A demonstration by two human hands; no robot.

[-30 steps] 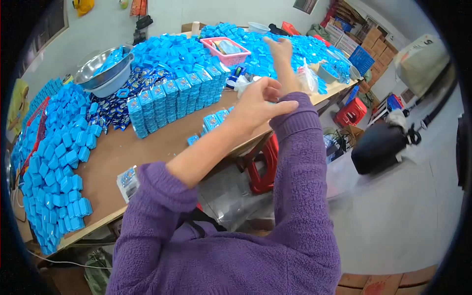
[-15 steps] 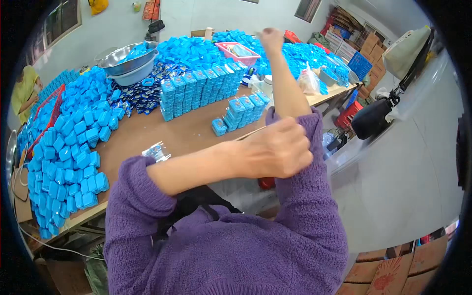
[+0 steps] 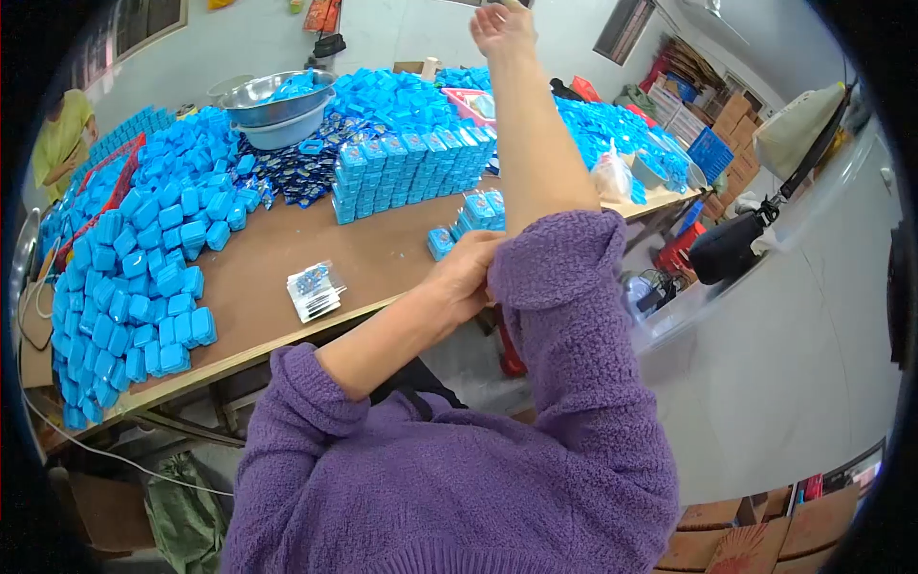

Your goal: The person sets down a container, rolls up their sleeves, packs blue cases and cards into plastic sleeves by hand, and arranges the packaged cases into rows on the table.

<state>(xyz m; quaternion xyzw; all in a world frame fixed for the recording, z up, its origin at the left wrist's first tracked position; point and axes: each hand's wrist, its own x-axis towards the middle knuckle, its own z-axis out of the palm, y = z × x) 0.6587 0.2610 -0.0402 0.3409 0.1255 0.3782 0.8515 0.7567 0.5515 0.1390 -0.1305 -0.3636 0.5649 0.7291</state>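
Note:
My left hand [image 3: 469, 273] reaches across my body, its fingers closed on the rolled cuff of my right purple sleeve [image 3: 555, 253]. That sleeve is bunched around my elbow. My right hand [image 3: 502, 29] is raised at the top of the view, holding nothing, with its fingers loosely apart. Beyond my left hand, partly hidden by my arm, is a short stack of small blue boxes [image 3: 478, 210]. A taller block of stacked blue boxes [image 3: 406, 172] stands farther back. Nearer the table's front edge lies a pile of clear-wrapped printed cards or packets [image 3: 314, 291].
Loose blue boxes [image 3: 153, 277] heap the left side of the brown table [image 3: 258, 282]. Dark blue packets [image 3: 296, 167] lie beneath a metal bowl [image 3: 277, 99] in a basin. A pink tray [image 3: 464, 100] sits behind. A person in yellow [image 3: 62, 143] is at far left. A black bag [image 3: 732, 239] hangs right.
My left hand has moved down and in to my right sleeve's cuff. My right hand has risen and its fingers have loosened. The view has shifted, uncovering the wrapped packets.

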